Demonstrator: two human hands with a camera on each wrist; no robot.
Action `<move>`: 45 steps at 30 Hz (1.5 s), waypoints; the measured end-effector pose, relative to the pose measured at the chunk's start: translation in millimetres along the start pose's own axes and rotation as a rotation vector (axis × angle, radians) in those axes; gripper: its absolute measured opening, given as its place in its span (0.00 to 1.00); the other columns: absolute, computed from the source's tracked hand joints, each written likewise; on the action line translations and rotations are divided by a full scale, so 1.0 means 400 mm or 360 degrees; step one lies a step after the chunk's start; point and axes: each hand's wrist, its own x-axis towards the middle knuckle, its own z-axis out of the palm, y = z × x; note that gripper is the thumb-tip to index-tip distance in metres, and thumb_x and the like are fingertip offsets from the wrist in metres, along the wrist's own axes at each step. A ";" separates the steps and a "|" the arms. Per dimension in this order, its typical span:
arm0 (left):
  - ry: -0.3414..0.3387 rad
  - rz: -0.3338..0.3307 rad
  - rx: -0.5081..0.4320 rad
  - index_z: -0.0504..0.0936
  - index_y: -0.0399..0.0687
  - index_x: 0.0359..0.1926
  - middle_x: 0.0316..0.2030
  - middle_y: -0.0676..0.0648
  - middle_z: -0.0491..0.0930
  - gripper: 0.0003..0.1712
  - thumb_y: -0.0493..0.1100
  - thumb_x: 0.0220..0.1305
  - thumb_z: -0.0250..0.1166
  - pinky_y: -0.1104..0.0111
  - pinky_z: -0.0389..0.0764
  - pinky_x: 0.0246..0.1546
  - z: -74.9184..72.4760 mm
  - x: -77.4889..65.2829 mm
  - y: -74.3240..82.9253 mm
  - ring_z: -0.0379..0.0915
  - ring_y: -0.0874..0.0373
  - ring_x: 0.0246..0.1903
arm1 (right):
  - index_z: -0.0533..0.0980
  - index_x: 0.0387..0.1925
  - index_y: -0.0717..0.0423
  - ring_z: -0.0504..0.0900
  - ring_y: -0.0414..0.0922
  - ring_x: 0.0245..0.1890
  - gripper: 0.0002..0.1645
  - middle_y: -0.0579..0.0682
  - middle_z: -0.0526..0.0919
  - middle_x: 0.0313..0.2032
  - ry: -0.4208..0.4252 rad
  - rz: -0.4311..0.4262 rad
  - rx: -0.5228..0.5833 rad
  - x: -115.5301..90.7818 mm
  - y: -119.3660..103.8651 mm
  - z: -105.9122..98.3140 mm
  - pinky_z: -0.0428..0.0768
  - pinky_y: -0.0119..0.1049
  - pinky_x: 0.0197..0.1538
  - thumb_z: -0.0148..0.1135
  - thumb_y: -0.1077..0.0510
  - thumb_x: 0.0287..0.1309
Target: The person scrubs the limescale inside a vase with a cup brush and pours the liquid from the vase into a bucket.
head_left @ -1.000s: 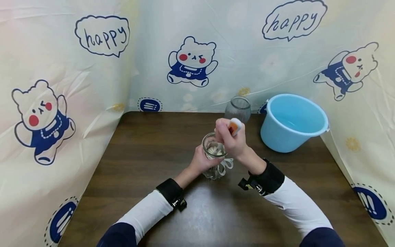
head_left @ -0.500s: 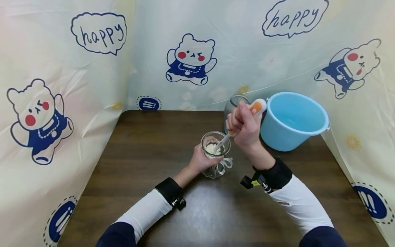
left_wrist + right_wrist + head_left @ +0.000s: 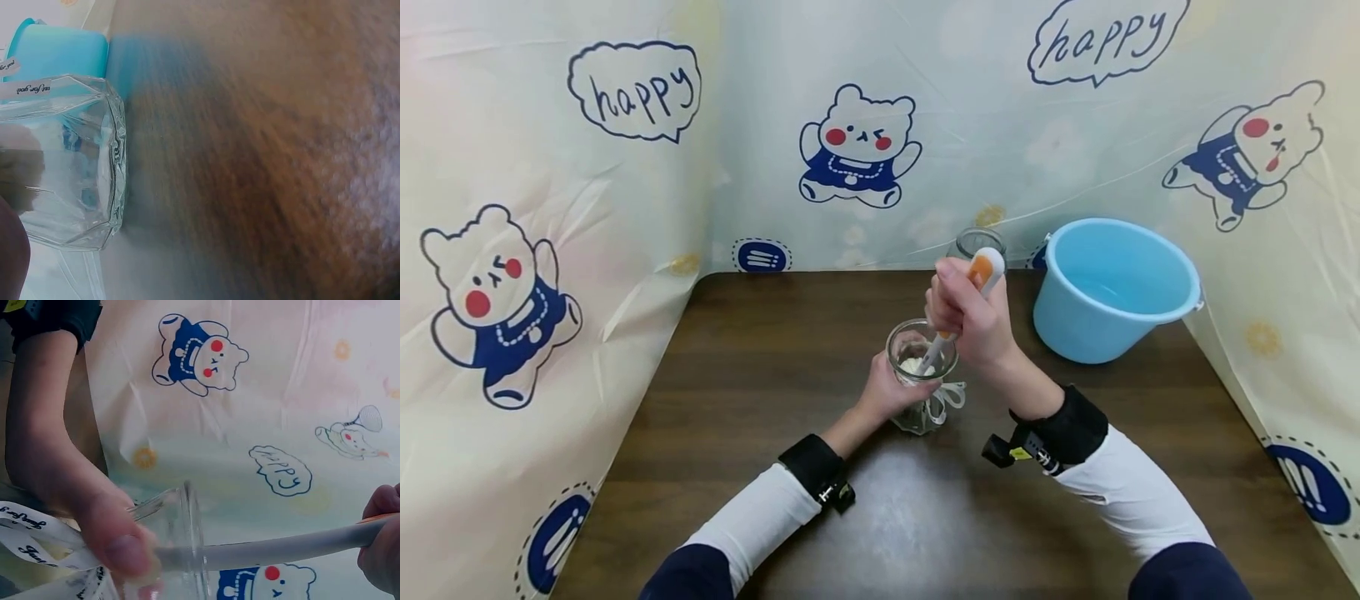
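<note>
My left hand [image 3: 887,387] grips a clear glass vase [image 3: 921,417] below its rim, fingers wrapped round the neck. A white ribbon bow with black lettering [image 3: 951,398] is tied on the vase's right side. In my right hand [image 3: 972,317] is a bottle brush [image 3: 988,265] with a white and orange handle, held in a fist. Its white shaft [image 3: 281,545] slants down through the vase mouth. The brush head is inside the glass and shows only as a whitish patch in the head view. The left wrist view shows the faceted vase base [image 3: 112,169].
A light blue bucket [image 3: 1078,329] stands at the back right of the dark wooden table [image 3: 760,333]. Another glass vessel [image 3: 981,240] stands at the back edge, partly hidden behind my right hand. A printed cloth [image 3: 760,125] hangs round the back and sides.
My right hand rises and draws the brush up and right, then pushes it back down and left into the vase. The left hand keeps its hold and stays about in place.
</note>
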 end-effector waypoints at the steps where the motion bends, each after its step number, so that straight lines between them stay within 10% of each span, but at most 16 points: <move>1: 0.0001 -0.0007 -0.0003 0.76 0.35 0.58 0.45 0.37 0.86 0.38 0.34 0.43 0.80 0.60 0.83 0.51 -0.001 0.001 0.002 0.83 0.50 0.47 | 0.57 0.14 0.53 0.51 0.43 0.07 0.31 0.48 0.54 0.10 0.0002 0.0019 -0.0011 0.000 0.003 -0.001 0.52 0.36 0.12 0.54 0.53 0.75; 8: -0.0015 0.0011 -0.0030 0.76 0.29 0.61 0.49 0.33 0.85 0.42 0.31 0.41 0.81 0.48 0.83 0.50 0.002 -0.004 -0.012 0.82 0.38 0.46 | 0.60 0.13 0.53 0.52 0.47 0.08 0.26 0.48 0.55 0.10 0.0020 0.0264 -0.0122 -0.033 0.041 -0.007 0.52 0.39 0.13 0.48 0.59 0.71; 18: -0.0030 0.0032 -0.0020 0.76 0.34 0.57 0.47 0.38 0.86 0.37 0.39 0.44 0.79 0.65 0.80 0.55 0.001 0.002 -0.005 0.83 0.47 0.49 | 0.55 0.12 0.52 0.51 0.44 0.07 0.29 0.47 0.52 0.10 -0.0111 0.0135 -0.0061 0.026 -0.063 -0.015 0.51 0.37 0.12 0.46 0.58 0.72; 28: -0.0089 0.0035 -0.0092 0.74 0.33 0.59 0.47 0.30 0.85 0.37 0.36 0.47 0.78 0.41 0.81 0.50 -0.001 -0.004 -0.005 0.81 0.31 0.47 | 0.55 0.11 0.56 0.50 0.46 0.08 0.32 0.46 0.54 0.10 0.0039 0.0501 -0.0202 0.000 -0.021 -0.029 0.47 0.44 0.16 0.44 0.60 0.76; 37: -0.0055 0.0028 0.0019 0.75 0.27 0.58 0.49 0.33 0.84 0.40 0.35 0.41 0.78 0.69 0.78 0.56 -0.003 -0.003 0.021 0.81 0.47 0.49 | 0.57 0.11 0.56 0.52 0.48 0.07 0.31 0.49 0.54 0.09 -0.0084 0.0190 -0.0290 0.029 -0.099 0.005 0.51 0.40 0.14 0.46 0.58 0.74; 45: -0.0067 0.0026 -0.0044 0.75 0.28 0.58 0.48 0.30 0.84 0.38 0.31 0.44 0.78 0.50 0.82 0.53 -0.002 -0.004 0.013 0.82 0.34 0.48 | 0.61 0.11 0.58 0.57 0.43 0.08 0.32 0.46 0.60 0.09 -0.0094 0.0254 -0.0540 -0.029 -0.004 -0.010 0.57 0.35 0.15 0.51 0.54 0.75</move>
